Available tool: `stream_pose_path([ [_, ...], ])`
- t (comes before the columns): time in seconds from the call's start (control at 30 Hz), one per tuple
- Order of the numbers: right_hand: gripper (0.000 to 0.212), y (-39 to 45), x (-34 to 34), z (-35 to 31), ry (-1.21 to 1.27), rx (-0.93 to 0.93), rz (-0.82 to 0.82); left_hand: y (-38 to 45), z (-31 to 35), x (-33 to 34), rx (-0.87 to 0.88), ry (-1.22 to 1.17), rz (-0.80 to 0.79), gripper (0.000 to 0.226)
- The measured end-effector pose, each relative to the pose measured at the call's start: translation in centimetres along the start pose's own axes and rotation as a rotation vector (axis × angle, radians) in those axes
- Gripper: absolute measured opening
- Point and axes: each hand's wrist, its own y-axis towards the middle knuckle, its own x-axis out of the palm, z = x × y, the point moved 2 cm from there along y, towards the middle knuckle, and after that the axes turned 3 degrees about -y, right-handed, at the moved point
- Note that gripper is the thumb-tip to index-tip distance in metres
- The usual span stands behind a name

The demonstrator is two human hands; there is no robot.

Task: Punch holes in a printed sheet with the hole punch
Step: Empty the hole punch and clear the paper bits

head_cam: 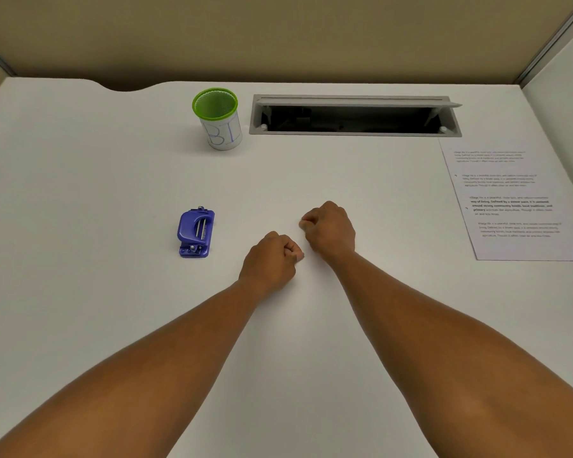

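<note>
Desk (80, 180): white, carries everything.
Cable hatch (354, 116): open, back edge.
Printed sheet (513, 200): flat at right edge.
Left hand (270, 259): curled fist, empty, mid-desk.
Right hand (329, 228): curled fist, empty, just beside it.
Green-rimmed cup (219, 119): upright, left of hatch.
Hole punch (196, 232): blue, left of hands, untouched.

Both forearms bare, extended forward. Left grip (272, 259) and right grip (328, 228) curled into loose fists, near each other, holding nothing.

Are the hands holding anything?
No. The left hand and right hand are empty fists on the desk, touching neither punch nor sheet.
</note>
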Motion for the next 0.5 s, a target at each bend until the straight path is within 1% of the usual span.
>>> stream_pose_path([
  [0.07, 0.014, -0.1, -0.1, -0.2, -0.055, -0.013, 0.007, 0.0, 0.0, 0.0, 0.002, -0.003, 0.001, 0.026],
  [0.13, 0.017, 0.0, 0.0, -0.6, -0.152, -0.068, 0.003, 0.0, 0.0, 0.0, 0.007, -0.004, -0.006, 0.025],
  [0.23, 0.02, 0.1, 0.5, -1.1, -0.277, -0.142, -0.032, 0.0, 0.0, 0.0, 0.014, -0.005, -0.024, 0.022],
  [0.3, 0.018, 0.2, 0.7, -1.2, -0.306, -0.158, -0.064, 0.0, 0.1, -0.1, 0.014, -0.006, -0.033, 0.021],
  [0.37, 0.018, 0.4, 0.6, -1.1, -0.284, -0.159, -0.088, 0.4, 0.3, -0.3, -0.005, -0.025, -0.057, 0.017],
  [0.5, 0.015, 1.2, -0.6, -1.0, -0.072, -0.066, -0.1, 1.8, 0.4, -1.6, -0.058, -0.144, -0.131, 0.014],
])
